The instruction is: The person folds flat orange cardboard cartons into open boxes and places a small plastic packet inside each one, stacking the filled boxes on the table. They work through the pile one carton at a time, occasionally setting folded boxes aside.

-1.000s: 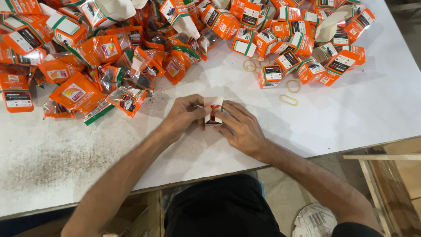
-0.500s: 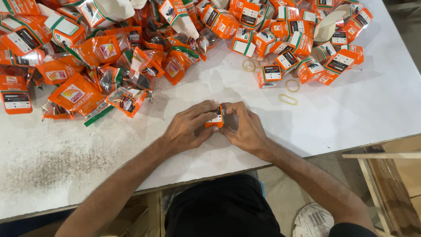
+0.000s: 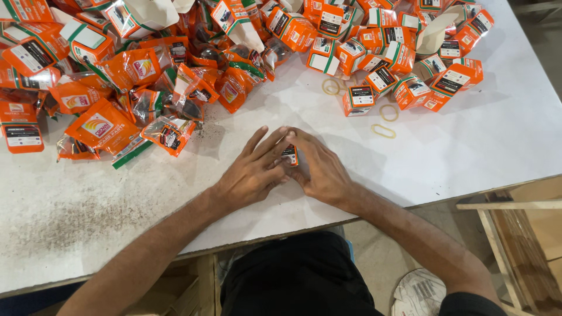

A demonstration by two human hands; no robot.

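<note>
Both hands meet in the middle of the white surface (image 3: 480,152), close to its near edge. The left hand (image 3: 254,172) lies with its fingers (image 3: 270,146) stretched out and pressed against a small orange box (image 3: 290,154). The right hand (image 3: 322,169) comes from the other side, and its fingers (image 3: 305,153) are curled around the same box. So the small orange box is gripped between the two hands, low over the surface, and only a small part of it shows between the fingers. I cannot tell if it touches the surface.

On the far left there is a big heap of orange plastic pouches (image 3: 117,93), some with a clear window, lying one over another. On the far right there is a pile of small orange cartons (image 3: 404,52) with white and black labels; a few of them stand open. One single carton (image 3: 358,99) stands a little nearer than the pile, just far from the hands.

Some yellow rubber bands (image 3: 383,131) lie flat on the surface near this carton, to the right of the hands and well apart from them.

Dark dust (image 3: 70,216) covers the surface on the near left. Beyond the near edge of the surface, the person's black clothing (image 3: 298,275) is visible, and a wooden frame (image 3: 515,234) is at the near right.
</note>
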